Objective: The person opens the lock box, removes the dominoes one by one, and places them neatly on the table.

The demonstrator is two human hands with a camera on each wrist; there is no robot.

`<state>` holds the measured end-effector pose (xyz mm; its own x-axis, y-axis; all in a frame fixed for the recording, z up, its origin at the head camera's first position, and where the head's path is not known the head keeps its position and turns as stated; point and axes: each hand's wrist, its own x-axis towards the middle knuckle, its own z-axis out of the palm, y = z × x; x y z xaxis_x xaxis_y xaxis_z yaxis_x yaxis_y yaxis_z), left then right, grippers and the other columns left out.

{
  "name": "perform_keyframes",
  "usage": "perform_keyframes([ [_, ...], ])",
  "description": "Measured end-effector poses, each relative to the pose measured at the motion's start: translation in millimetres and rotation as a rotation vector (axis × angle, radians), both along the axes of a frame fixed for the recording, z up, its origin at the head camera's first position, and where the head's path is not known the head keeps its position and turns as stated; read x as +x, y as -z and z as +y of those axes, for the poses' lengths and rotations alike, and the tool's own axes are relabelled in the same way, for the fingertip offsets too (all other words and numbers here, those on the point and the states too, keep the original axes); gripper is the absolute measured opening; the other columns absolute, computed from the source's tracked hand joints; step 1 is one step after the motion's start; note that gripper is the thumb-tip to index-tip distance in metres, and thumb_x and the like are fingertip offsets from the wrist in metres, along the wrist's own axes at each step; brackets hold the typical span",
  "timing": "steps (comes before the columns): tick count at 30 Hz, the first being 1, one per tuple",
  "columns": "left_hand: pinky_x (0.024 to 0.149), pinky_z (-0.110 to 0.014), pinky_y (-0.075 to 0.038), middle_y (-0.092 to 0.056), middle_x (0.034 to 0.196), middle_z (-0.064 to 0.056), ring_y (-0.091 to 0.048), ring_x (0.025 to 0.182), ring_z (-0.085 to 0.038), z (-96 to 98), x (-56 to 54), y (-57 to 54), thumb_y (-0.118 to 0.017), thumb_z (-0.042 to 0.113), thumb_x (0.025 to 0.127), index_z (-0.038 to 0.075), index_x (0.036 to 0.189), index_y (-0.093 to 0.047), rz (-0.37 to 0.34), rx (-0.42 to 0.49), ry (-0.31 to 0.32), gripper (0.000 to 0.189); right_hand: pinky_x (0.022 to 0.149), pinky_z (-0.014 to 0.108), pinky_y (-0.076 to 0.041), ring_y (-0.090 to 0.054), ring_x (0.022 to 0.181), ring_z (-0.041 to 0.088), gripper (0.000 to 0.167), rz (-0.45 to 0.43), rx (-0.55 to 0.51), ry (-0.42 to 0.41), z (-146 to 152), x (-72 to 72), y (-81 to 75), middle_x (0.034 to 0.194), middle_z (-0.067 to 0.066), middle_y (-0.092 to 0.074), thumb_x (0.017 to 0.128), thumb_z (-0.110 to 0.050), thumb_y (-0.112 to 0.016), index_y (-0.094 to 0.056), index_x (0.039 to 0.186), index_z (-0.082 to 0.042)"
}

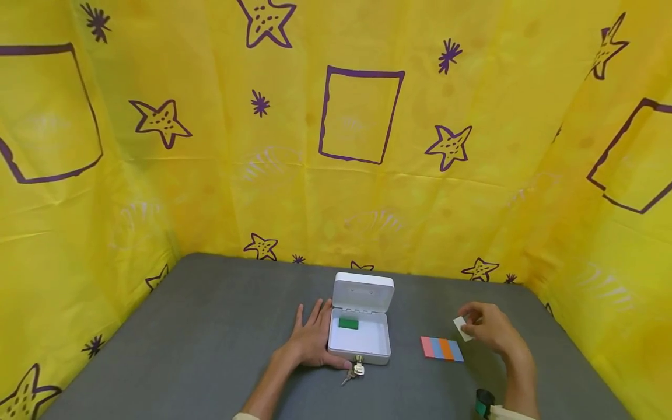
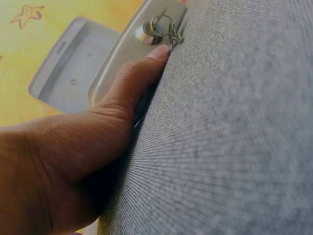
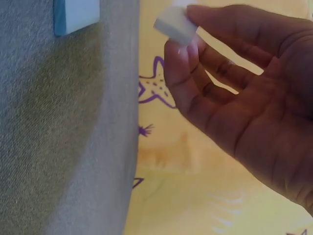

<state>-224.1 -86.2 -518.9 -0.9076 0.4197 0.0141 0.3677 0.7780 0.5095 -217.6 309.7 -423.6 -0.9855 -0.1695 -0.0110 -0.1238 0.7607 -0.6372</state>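
Observation:
A small white cash box (image 1: 359,357) stands on the table with its lid (image 1: 362,291) raised. Inside it, toward the back left, lies a green block (image 1: 349,323). My left hand (image 1: 312,341) rests against the box's left side, fingers spread and straight. Its thumb (image 2: 132,81) lies along the front, just by the keys (image 2: 173,36) that hang from the lock (image 2: 148,33). Over on the right, my right hand (image 1: 490,326) pinches a white block (image 3: 177,24) between thumb and fingertips, above the table.
Flat blocks lie side by side in a row right of the box: a pink one (image 1: 427,347), a blue one, an orange one (image 1: 446,349) and another blue one (image 1: 455,351). Yellow patterned cloth (image 1: 294,192) surrounds the grey tabletop (image 1: 210,326) at the back and sides.

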Motion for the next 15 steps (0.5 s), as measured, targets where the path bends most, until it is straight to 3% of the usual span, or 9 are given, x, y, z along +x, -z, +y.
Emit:
perform_keyframes([
  [6, 0.126, -0.072, 0.008, -0.016, 0.175, -0.020, -0.007, 0.165, -0.041, 0.6, -1.9, 4.8, -0.086, 0.071, 0.069, 0.003, 0.166, -0.015, -0.002, 0.014, -0.002, 0.138, 0.063, 0.031, -0.049, -0.057, 0.076, 0.019, 0.022, -0.005, 0.085, 0.029, 7.0, -0.3, 8.0, 0.085, 0.010, -0.067, 0.083, 0.005, -0.073, -0.069, 0.105, 0.009],
  [11, 0.127, -0.070, 0.009, -0.015, 0.176, -0.019, -0.007, 0.165, -0.039, 1.4, -4.1, 9.0, -0.087, 0.068, 0.069, 0.004, 0.166, -0.016, -0.002, 0.004, -0.021, 0.136, 0.062, 0.034, -0.053, -0.059, 0.071, 0.019, 0.020, -0.077, 0.104, 0.075, 8.9, -1.2, 17.1, 0.084, 0.011, -0.067, 0.080, 0.005, -0.072, -0.068, 0.100, 0.007],
  [15, 0.127, -0.071, 0.007, -0.017, 0.175, -0.020, -0.009, 0.165, -0.040, 0.9, -2.7, 4.2, -0.087, 0.068, 0.069, 0.004, 0.165, -0.017, 0.004, 0.011, -0.013, 0.136, 0.062, 0.035, -0.057, -0.061, 0.070, 0.019, 0.020, -0.142, 0.089, 0.109, 8.0, -2.7, 21.1, 0.086, 0.012, -0.068, 0.080, 0.007, -0.070, -0.067, 0.100, 0.008],
])
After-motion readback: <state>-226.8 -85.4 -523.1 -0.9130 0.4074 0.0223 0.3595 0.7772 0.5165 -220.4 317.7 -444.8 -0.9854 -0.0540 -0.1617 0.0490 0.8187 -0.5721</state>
